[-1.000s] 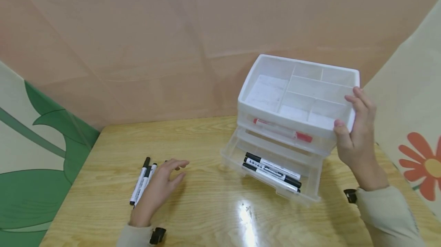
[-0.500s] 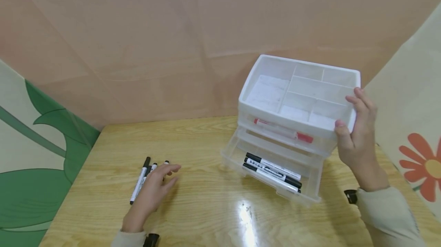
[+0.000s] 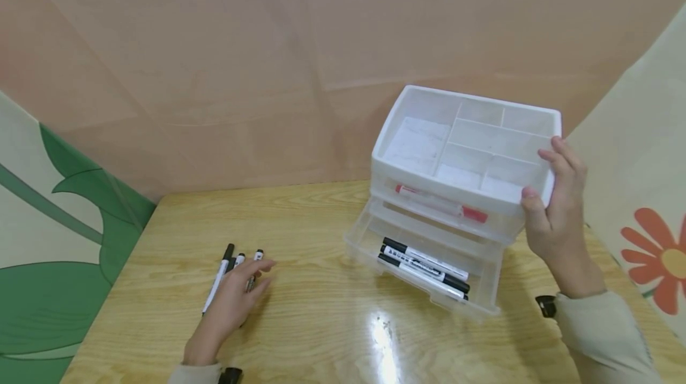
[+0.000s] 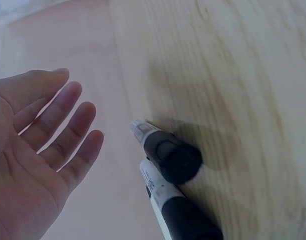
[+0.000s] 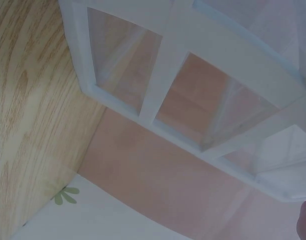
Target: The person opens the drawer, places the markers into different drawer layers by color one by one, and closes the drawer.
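At left, the outermost marker (image 3: 218, 277) lies on the counter (image 3: 311, 241), its long axis running away from the person, black cap farthest. The left hand (image 3: 230, 297), fingers loosely spread and holding nothing, seems to be reaching for a marker; that calls for a pinch across the barrel. Three markers (image 3: 418, 265) lie crosswise in the lower drawer (image 3: 485, 280); the right hand (image 3: 557, 223) grips the organizer (image 3: 450, 183).

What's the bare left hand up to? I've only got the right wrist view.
Observer: The bare left hand holds nothing; it's beside the white, black-capped cylindrical markers on the wood-grain table.
Operator: Any drawer open?
Observer: Yes, the lower translucent plastic drawer is pulled out.
Operator: What's in it?
Observer: White-and-black cylindrical markers, lying side by side.
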Motion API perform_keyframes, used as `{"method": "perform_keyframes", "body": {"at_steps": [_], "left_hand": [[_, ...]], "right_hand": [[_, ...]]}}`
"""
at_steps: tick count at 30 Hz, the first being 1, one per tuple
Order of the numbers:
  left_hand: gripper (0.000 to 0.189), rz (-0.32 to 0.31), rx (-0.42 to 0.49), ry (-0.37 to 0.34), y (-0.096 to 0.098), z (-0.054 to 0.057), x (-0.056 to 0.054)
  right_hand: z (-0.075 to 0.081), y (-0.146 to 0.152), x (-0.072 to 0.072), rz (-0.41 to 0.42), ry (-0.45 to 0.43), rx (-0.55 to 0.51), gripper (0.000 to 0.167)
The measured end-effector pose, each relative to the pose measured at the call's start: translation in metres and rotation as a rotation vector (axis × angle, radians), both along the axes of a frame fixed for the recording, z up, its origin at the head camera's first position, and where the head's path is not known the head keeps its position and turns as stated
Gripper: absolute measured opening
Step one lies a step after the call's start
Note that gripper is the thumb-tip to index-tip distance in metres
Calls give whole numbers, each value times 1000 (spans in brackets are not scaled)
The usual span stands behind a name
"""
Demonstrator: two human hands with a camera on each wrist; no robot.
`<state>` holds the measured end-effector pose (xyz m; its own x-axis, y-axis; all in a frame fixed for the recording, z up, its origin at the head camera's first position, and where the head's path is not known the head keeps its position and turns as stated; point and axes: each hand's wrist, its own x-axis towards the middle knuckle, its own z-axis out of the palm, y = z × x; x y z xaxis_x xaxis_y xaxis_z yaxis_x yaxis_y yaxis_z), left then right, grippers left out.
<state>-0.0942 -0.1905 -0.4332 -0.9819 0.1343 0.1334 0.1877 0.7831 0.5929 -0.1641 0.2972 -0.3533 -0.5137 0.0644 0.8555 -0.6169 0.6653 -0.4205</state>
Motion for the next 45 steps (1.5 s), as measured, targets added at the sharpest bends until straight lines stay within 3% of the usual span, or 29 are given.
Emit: {"method": "perform_keyframes", "body": {"at_steps": [8, 18, 27, 45], "left_hand": [[34, -7, -2, -36, -7, -3, 2], [37, 59, -44, -192, -18, -3, 7], [35, 74, -106, -223, -25, -5, 9], [39, 86, -133, -275, -33, -8, 10]], "right_hand": [[0, 1, 0, 2, 0, -9, 79], [-1, 1, 0, 8, 0, -12, 79], [-2, 2, 1, -1, -15, 13, 80], [-2, 2, 0, 8, -13, 7, 78]]}}
